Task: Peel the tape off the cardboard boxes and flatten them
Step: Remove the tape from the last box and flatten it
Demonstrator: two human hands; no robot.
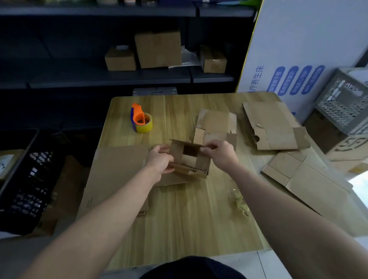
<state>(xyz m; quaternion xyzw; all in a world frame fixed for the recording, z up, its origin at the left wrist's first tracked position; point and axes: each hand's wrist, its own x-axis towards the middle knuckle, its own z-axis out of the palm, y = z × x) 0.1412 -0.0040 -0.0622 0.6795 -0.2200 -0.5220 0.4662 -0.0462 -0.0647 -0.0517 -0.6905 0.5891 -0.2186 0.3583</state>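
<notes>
Centrally, both hands grip the small box's side edges.

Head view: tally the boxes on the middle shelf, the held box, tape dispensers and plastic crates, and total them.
Boxes on the middle shelf: 3
Held box: 1
Tape dispenser: 1
Plastic crates: 2
Total: 7

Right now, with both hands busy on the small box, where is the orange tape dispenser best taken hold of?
Probably by the orange handle of the tape dispenser, gripped from above. The handle sticks up at the far end, higher than the roll. Bare table lies around it, and it stands apart from the flattened cardboard.
</notes>
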